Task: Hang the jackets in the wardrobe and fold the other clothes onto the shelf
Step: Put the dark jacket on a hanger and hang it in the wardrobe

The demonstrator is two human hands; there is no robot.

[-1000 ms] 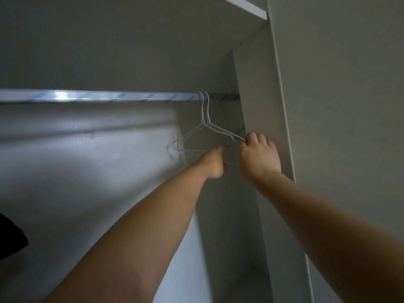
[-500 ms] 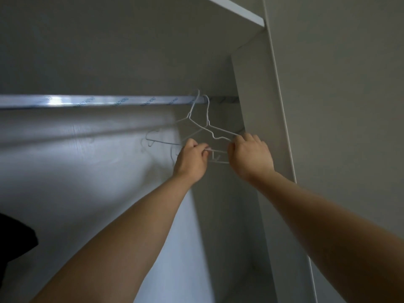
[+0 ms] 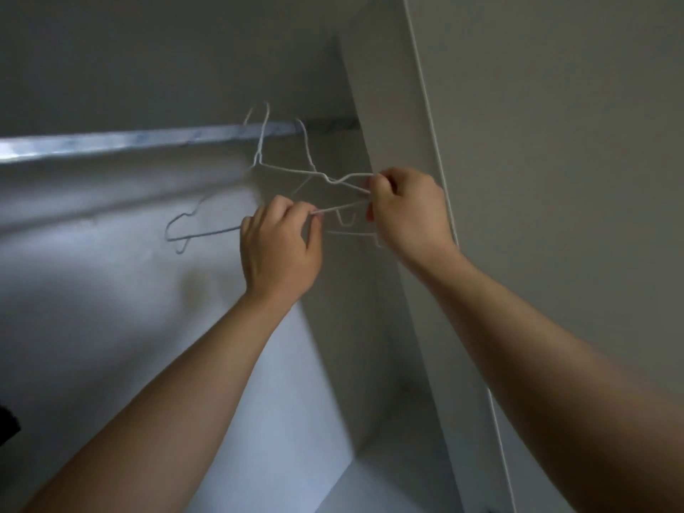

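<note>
- Both arms stretched up into the wardrobe (image 3: 388, 105), busy with 2 white wire hangers (image 3: 258, 157) tangled together just under the metal rail (image 3: 129, 140).
- On the left hand (image 3: 281, 253), thumb and forefinger pinched on a lower bar, remaining fingers (image 3: 296, 211) curled in close behind; 1 hanger shoulder looping out well to the left of those fingertips.
- On the right hand (image 3: 407, 212), fingers (image 3: 385, 183) curled tight round the right-hand wire ends, just beside the wardrobe's side wall.
- Between the 2 sets of fingertips: crossed wires and small notch hooks, touching or nearly so.
- Above the left fingertips, 1 hook apparently lifted over the rail; up between both hands, the other hook seemingly hung on it, though too blurred for certainty.
- No jacket in either grip; only a dark cloth (image 3: 7, 420) at the frame edge, far below and left of the fingers, kind impossible to tell.
- Judged stage: freeing 1 hanger, ahead of any hanging or folding.
- Risk 1: tugging outward with the wires crossed, likely bending the thin wire or springing it out of the light left-hand pinch.
- Risk 2: dragging the second hook off the rail along with the first, then dropping it to the wardrobe floor.
- Risk 3: knocking the right knuckles or wire ends against the side wall, given so little room there.
</note>
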